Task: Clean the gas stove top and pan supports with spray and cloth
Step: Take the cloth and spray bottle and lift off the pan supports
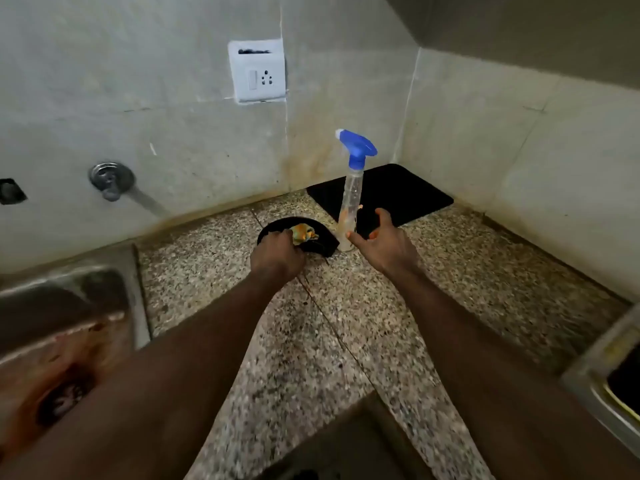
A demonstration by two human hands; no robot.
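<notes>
My left grip (277, 254) is curled down onto the cloth (325, 244), its fingers bunched into the near edge and pinching the fabric. The cloth is black with an orange and teal patch (303, 233) showing just past my knuckles, and it lies crumpled on the desk (346, 323).

My right grip (384, 244) is spread, fingers apart and holding nothing, palm turned toward the bottle (350, 206). The thumb tip sits at the bottle's lower part; I cannot tell whether it touches or is just beside it.

The bottle stands upright on the desk, just right of the cloth. Its body is clear, with a little pale liquid at the bottom, and its blue trigger head (358, 147) has its nozzle pointing left. Behind it a black mat (398, 195) lies flat in the corner where the two walls meet.

The desk is speckled stone with a seam running down between my forearms. To the left a steel sink (62, 323) is set into it, stained rust-brown around the drain. A tap (110, 181) sticks out of the wall above the sink, and a white socket (258, 72) sits higher up. At the right edge a steel corner (595, 372) is cut off by the frame; I cannot tell what it is.
</notes>
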